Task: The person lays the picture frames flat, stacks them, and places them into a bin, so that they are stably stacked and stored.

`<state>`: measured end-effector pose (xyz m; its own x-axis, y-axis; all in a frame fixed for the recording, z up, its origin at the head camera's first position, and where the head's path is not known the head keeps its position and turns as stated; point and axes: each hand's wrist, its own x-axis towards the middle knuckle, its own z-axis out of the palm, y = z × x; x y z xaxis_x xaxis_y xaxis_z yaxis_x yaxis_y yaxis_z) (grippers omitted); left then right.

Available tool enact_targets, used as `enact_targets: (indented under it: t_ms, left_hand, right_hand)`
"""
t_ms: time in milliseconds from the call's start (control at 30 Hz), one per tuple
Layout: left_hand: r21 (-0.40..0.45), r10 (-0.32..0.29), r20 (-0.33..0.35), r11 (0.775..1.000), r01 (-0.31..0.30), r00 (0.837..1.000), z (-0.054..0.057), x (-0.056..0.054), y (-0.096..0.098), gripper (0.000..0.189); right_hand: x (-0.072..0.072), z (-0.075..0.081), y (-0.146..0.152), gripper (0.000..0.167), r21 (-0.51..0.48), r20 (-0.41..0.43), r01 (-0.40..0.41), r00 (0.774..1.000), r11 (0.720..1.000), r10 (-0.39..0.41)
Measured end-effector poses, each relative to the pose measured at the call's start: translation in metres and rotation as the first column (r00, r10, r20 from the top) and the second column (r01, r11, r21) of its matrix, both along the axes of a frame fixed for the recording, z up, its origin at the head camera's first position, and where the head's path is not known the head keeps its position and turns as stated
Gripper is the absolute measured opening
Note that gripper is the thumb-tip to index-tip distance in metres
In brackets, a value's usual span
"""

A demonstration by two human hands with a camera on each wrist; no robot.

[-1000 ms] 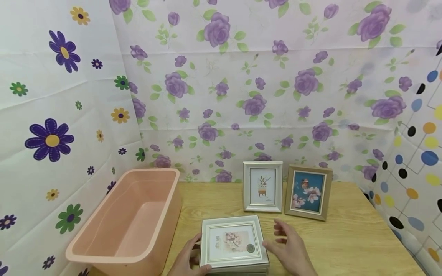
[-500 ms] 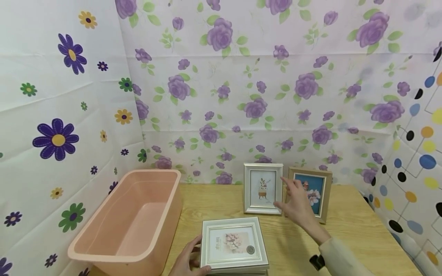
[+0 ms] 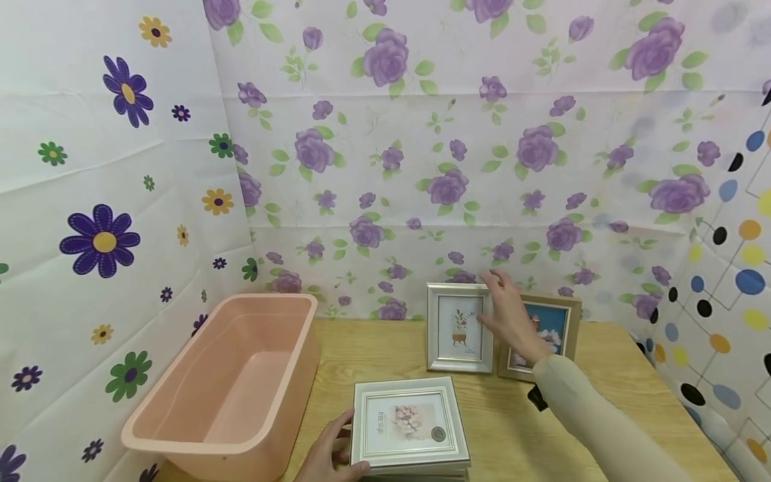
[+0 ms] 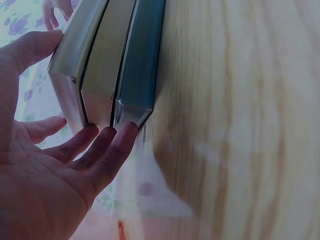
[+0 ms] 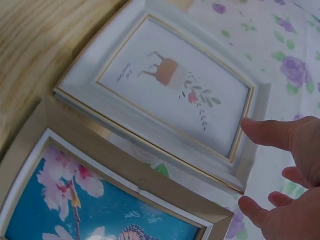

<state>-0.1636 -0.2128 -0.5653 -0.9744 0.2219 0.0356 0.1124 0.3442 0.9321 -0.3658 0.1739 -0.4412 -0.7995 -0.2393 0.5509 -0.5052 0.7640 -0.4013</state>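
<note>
My left hand holds the near left corner of a stack of picture frames, thumb at the front edge, fingertips along the left side. The top frame is white with a pink flower print and a small round grey disc on it; the left wrist view shows the frame edges under the fingertips. My right hand is at the upper right of a standing silver-white picture frame with a potted-plant print. In the right wrist view the thumb overlaps that frame's border, the other fingers spread near its corner.
A tan picture frame with a blue blossom print stands just right of the white one, partly behind my right hand. A pink plastic tub stands on the left of the wooden table. Flowered cloth hangs behind.
My right hand has moved from beside the stack, up and back to the standing silver-white frame, then higher to its upper right corner. The left hand stays at the stack.
</note>
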Motion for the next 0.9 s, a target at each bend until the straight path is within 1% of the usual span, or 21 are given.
enact_targets:
  t_ms: [200, 300, 400, 500, 633, 733, 900]
  left_hand:
    - [-0.022, 0.013, -0.008, 1.000, -0.013, 1.000, 0.000, 0.000, -0.001, 0.094]
    - [-0.019, 0.012, -0.003, 1.000, -0.012, 1.000, 0.001, 0.001, -0.002, 0.094]
    - [-0.020, 0.015, 0.002, 1.000, -0.015, 1.000, 0.001, 0.001, -0.003, 0.093]
    - [-0.017, 0.014, 0.006, 1.000, -0.014, 1.000, 0.001, 0.001, -0.003, 0.093]
    - [-0.010, 0.010, 0.006, 1.000, -0.010, 1.000, 0.001, 0.001, -0.003, 0.092]
    - [-0.025, 0.022, -0.027, 0.999, -0.023, 0.999, 0.002, 0.002, -0.003, 0.090]
    - [-0.012, 0.058, -0.136, 0.998, -0.060, 0.989, 0.008, 0.004, -0.002, 0.083]
  right_hand:
    - [-0.012, 0.004, -0.001, 0.084, 0.062, 0.085, -0.005, 0.996, 0.998, 0.000]
    - [-0.016, 0.004, -0.002, 0.083, 0.072, 0.136, -0.009, 0.991, 0.997, -0.001]
    - [-0.018, 0.001, -0.005, 0.078, 0.076, 0.165, -0.015, 0.986, 0.997, 0.002]
    - [-0.019, -0.003, -0.005, 0.072, 0.065, 0.165, -0.024, 0.986, 0.998, 0.013]
    - [-0.018, -0.008, -0.006, 0.070, 0.058, 0.147, -0.036, 0.989, 0.998, 0.027]
    - [-0.018, -0.009, -0.006, 0.074, 0.067, 0.147, -0.041, 0.989, 0.997, 0.030]
    - [-0.019, -0.007, -0.005, 0.078, 0.092, 0.174, -0.049, 0.984, 0.995, 0.033]
